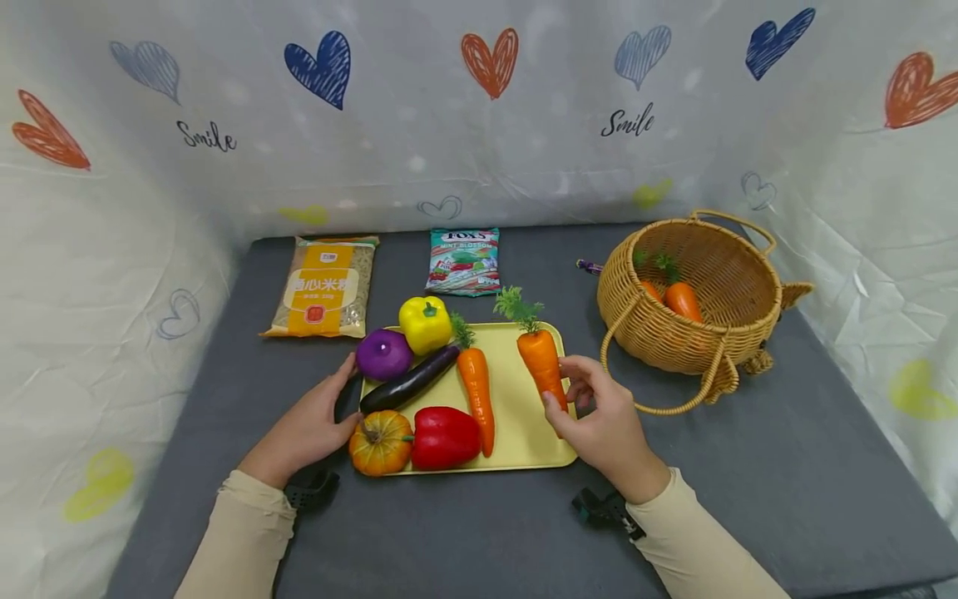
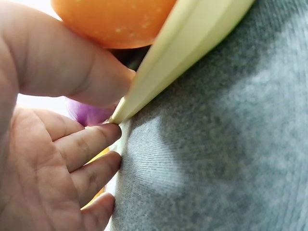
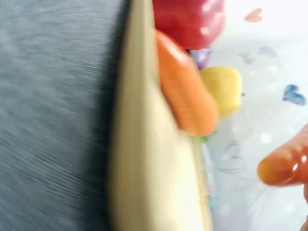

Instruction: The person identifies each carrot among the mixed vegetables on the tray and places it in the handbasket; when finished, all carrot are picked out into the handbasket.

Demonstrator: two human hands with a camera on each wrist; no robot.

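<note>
My right hand [image 1: 608, 426] pinches an orange toy carrot [image 1: 540, 362] with a leafy green top, above the right part of a pale yellow tray [image 1: 518, 437]. In the right wrist view the held carrot's tip [image 3: 279, 169] stands clear of the tray. My left hand [image 1: 310, 428] pinches the tray's left edge between thumb and fingers, as the left wrist view shows. On the tray lie a second, slimmer carrot [image 1: 476, 391], a red bell pepper [image 1: 446, 438], a small pumpkin [image 1: 380, 443], an eggplant [image 1: 410, 381], a purple onion [image 1: 384, 355] and a yellow bell pepper [image 1: 425, 326].
A wicker basket [image 1: 659, 333] with handles stands tilted at the right, orange carrots [image 1: 683, 301] inside it. A purple-wrapped item [image 1: 589, 267] sits beside it. Behind the tray lie a grain bag [image 1: 323, 287] and a mint candy bag [image 1: 464, 262] on the grey table.
</note>
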